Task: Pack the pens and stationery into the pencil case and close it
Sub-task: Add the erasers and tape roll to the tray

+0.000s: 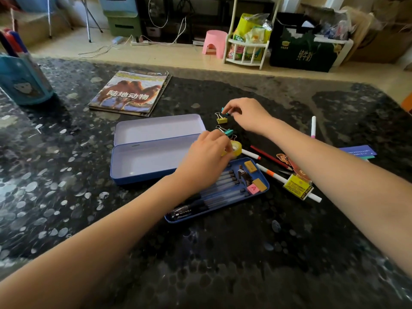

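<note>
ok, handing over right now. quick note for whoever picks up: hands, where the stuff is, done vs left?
Left hand holds the yellow tape roll beside the open case.
Right hand pinches a teal binder clip; a yellow clip and another teal clip lie on the table just below it.
Pencil case is open, its bottom bare. The inner tray sits on the table outside the case with pens and erasers in it.
Loose on the table to the right: markers, red pencil, cards.
Left: clips, tape, loose items in, tray in, lid shut.
</note>
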Tool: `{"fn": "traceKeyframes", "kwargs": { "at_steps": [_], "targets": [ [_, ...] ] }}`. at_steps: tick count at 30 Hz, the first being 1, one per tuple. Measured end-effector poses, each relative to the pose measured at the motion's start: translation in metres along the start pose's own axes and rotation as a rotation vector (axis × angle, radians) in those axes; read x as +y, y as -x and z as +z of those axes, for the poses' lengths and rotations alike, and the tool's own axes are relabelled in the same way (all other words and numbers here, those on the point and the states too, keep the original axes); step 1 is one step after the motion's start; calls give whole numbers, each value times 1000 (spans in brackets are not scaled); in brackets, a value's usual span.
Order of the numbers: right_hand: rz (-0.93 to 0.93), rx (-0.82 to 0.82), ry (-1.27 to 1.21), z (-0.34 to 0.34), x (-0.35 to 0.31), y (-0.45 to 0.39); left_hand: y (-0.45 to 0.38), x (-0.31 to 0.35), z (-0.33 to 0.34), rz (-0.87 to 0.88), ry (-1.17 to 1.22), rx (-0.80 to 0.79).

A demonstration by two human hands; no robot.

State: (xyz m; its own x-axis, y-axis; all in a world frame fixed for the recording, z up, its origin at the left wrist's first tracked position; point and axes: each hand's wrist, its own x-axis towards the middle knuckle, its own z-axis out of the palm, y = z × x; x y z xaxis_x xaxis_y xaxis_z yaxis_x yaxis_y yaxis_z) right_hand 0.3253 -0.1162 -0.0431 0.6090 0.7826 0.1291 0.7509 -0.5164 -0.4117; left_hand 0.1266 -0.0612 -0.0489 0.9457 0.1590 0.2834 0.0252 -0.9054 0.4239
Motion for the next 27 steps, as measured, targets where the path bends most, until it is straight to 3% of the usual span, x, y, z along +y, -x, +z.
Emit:
{"fn": "traceKeyframes", "kwargs": {
  "at_steps": [9,15,21,24,27],
  "targets": [
    [97,-270,260,6,3,-21,3,-8,-2,-71,-124,-29],
    [50,-111,273,8,1,-15,3,-13,-4,-105,-96,-22],
    [113,-215,305,-3,3,5,6,-12,-4,-107,-107,-24],
    [126,-188,313,-9,6,20,7,-11,-4,-99,-106,-31],
    [51,-132,169,-11,1,33,7,-10,-5,-94,-111,-41]
  ]
}}
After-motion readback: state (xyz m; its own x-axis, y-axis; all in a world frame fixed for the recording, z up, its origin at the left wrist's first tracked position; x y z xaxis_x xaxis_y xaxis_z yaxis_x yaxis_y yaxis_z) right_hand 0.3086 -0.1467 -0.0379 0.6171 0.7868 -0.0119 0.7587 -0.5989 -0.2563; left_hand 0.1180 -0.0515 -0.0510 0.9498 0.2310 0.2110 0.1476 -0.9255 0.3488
